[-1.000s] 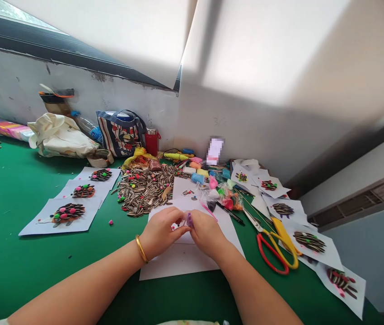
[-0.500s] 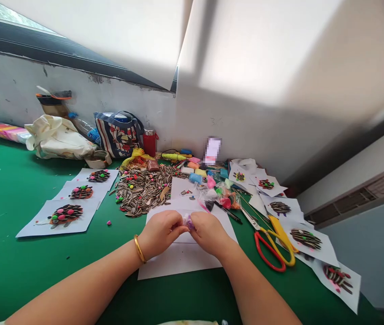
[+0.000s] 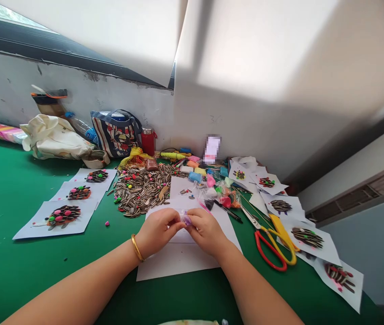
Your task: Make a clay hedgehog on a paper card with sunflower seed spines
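Note:
Between my two hands is a small clear plastic packet with purple clay (image 3: 186,219) inside. My left hand (image 3: 161,229), with a gold bangle at its wrist, pinches one side of the packet. The other side is in the closed fingers of my right hand (image 3: 207,230). Both hands are just above sheets of white paper (image 3: 178,266) on the green table. Beyond them lies a pile of striped sunflower seeds (image 3: 141,189), dotted with small coloured clay balls. Several bagged lumps of coloured clay (image 3: 226,198) lie behind my right hand.
Scissors (image 3: 269,243) with red and yellow handles lie at the right, beside a black pen (image 3: 228,211). Seed-and-clay hedgehog pictures (image 3: 63,216) lie at the left, with more pictures (image 3: 309,239) along the right edge. Bags (image 3: 117,135) and a red bottle (image 3: 148,143) stand by the wall.
My fingers have shifted on the packet, so more of the purple clay shows between them. The hands are slightly more apart. The whole view has moved a little.

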`<state>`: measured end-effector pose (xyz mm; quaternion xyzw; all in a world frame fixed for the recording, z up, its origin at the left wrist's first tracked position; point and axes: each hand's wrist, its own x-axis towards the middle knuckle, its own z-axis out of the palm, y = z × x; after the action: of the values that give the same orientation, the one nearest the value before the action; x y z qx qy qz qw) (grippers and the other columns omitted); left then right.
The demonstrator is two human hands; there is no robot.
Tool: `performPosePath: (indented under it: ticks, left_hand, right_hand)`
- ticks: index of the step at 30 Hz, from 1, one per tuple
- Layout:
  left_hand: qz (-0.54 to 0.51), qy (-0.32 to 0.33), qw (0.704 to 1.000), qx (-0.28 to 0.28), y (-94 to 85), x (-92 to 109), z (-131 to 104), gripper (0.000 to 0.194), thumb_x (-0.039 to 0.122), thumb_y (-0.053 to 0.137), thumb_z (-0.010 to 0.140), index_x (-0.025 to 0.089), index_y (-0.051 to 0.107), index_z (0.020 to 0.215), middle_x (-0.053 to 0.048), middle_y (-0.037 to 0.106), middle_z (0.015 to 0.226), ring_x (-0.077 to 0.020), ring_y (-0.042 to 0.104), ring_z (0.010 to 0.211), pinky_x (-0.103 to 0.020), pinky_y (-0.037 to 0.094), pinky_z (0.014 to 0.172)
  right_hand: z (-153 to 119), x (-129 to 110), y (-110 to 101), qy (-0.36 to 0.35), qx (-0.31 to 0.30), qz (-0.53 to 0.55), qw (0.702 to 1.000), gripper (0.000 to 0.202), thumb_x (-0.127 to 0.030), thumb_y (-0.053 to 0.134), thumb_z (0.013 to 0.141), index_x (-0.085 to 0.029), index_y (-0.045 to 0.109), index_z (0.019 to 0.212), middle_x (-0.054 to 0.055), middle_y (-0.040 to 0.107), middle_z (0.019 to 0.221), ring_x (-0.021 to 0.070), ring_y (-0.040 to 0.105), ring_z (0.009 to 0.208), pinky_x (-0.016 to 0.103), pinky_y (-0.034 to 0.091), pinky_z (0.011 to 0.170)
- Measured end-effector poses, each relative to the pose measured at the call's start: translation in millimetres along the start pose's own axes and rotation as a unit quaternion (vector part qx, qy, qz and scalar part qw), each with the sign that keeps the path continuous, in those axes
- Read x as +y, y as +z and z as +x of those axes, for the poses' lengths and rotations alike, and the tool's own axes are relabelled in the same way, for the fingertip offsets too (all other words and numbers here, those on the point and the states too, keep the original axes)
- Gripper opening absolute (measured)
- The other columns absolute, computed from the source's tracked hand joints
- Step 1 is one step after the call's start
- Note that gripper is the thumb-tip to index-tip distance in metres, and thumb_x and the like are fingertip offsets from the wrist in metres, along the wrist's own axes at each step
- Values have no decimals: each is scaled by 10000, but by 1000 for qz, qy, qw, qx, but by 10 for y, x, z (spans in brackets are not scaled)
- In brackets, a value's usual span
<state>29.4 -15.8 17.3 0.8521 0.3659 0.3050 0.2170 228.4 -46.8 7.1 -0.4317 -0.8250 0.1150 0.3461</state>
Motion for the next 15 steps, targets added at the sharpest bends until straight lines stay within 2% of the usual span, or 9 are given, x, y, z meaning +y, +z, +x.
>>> performPosePath:
  ticks: [3, 9, 15]
  left_hand:
    - [-2, 0, 1000, 11, -23, -16, 10, 200, 336, 582, 905, 195, 582, 762, -1, 607, 725, -141, 522, 660, -259, 402, 622]
    - [-10, 14, 1000, 19, -47, -10, 16, 177, 333, 557, 926, 199, 626, 833, -12, 649, 780, -147, 571, 710, -276, 452, 675]
    - [-83, -32, 992, 85, -45, -114, 36, 219, 339, 575, 910, 209, 636, 1075, -58, 705, 1010, -185, 667, 907, -348, 549, 844]
  right_hand:
    - [4, 3, 56, 15, 18, 8, 1000, 132, -303, 574, 921, -207, 656, 955, 90, 657, 1050, 216, 605, 972, 352, 510, 843]
    - [5, 25, 67, 26, 13, 38, 999, 161, -263, 481, 963, -205, 632, 960, 78, 632, 968, 198, 586, 906, 329, 502, 795]
    - [3, 225, -32, 86, 92, 22, 992, 188, -302, 469, 959, -200, 608, 885, 77, 611, 916, 213, 568, 884, 349, 488, 804]
